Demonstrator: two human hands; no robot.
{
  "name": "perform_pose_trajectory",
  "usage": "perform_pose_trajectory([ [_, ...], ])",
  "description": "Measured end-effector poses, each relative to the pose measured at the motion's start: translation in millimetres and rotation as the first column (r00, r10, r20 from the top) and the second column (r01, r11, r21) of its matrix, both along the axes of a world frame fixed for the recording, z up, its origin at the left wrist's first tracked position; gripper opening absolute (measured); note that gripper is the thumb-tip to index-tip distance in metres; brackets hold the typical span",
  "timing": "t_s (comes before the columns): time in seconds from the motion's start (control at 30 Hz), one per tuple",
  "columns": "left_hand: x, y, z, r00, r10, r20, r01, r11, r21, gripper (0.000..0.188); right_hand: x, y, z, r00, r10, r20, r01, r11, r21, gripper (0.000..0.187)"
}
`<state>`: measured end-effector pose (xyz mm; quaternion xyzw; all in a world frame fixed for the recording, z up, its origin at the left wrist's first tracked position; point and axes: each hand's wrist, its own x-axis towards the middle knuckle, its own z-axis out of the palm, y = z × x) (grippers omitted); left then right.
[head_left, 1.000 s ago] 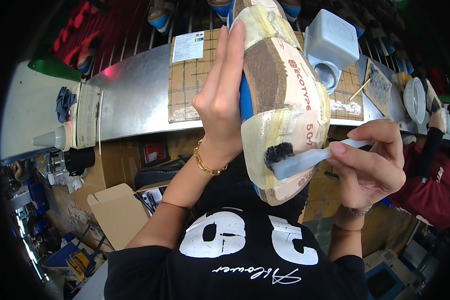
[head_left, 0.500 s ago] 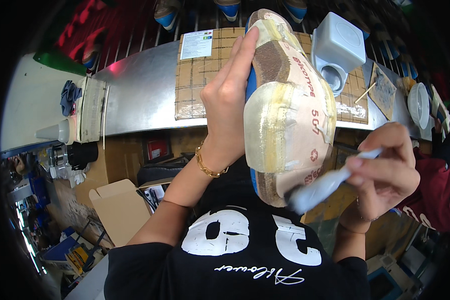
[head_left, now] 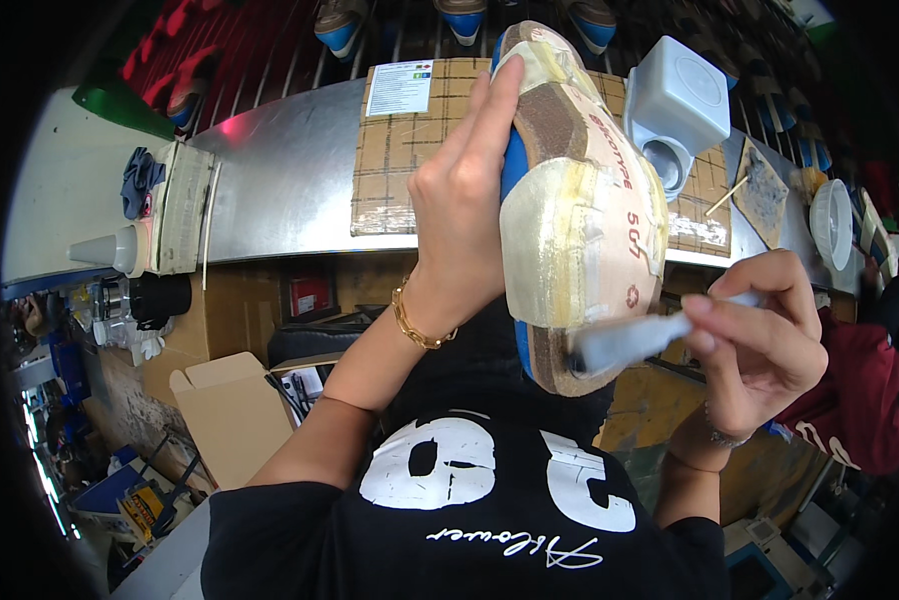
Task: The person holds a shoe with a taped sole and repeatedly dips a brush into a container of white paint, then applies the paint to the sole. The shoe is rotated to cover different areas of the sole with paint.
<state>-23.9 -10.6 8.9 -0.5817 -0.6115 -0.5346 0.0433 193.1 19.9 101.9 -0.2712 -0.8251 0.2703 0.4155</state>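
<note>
My left hand (head_left: 465, 190) grips a shoe upper (head_left: 550, 240) from its left side, fingers along its far half. The underside faces up: a pinkish insole board, cream folded-in edges with yellowish, shiny patches, and brown fuzzy material at both ends. Blue shows along its left side. My right hand (head_left: 765, 330) pinches the thin handle of a pale brush (head_left: 625, 342). The dark bristle end lies over the brown near end of the shoe's underside; whether it touches there is hard to tell from the blur.
A grey-white pot (head_left: 680, 90) with a round spout stands on a taped cardboard sheet (head_left: 385, 180) on the metal bench (head_left: 270, 160). To its right are a stained board (head_left: 760, 190) and a white bowl (head_left: 832, 222). More shoes (head_left: 462, 18) sit on the rack beyond.
The brush has moved from the right edge of the shoe's near end inward over the brown area. The shoe has shifted and turned slightly, its near end moving right and away from me.
</note>
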Motion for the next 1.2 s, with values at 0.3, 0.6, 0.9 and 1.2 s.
perform_pose_trajectory([
  [0.3, -2.4, -0.9, 0.5, 0.996, 0.094, -0.002, -0.094, 0.994, -0.051, 0.083, 4.5, -9.6, -1.9, 0.997, 0.035, 0.063, -0.049, 0.97, 0.238, 0.041],
  [0.6, -7.2, -3.7, -3.0, 0.983, -0.04, 0.181, 0.068, 0.986, -0.15, 0.07, -6.1, -5.2, -10.0, 0.995, 0.055, -0.08, -0.047, 0.994, 0.103, 0.035],
  [0.9, -8.3, 2.8, -20.0, 0.767, -0.23, 0.599, 0.3, 0.954, -0.017, 0.065, -5.1, 11.1, -25.6, 0.974, 0.196, -0.113, -0.188, 0.979, 0.076, 0.034],
  [1.2, -6.9, -0.7, -16.8, 0.777, -0.203, 0.596, 0.306, 0.949, -0.075, 0.064, 7.4, 14.1, -29.4, 0.946, 0.237, -0.22, -0.246, 0.969, -0.014, 0.034],
])
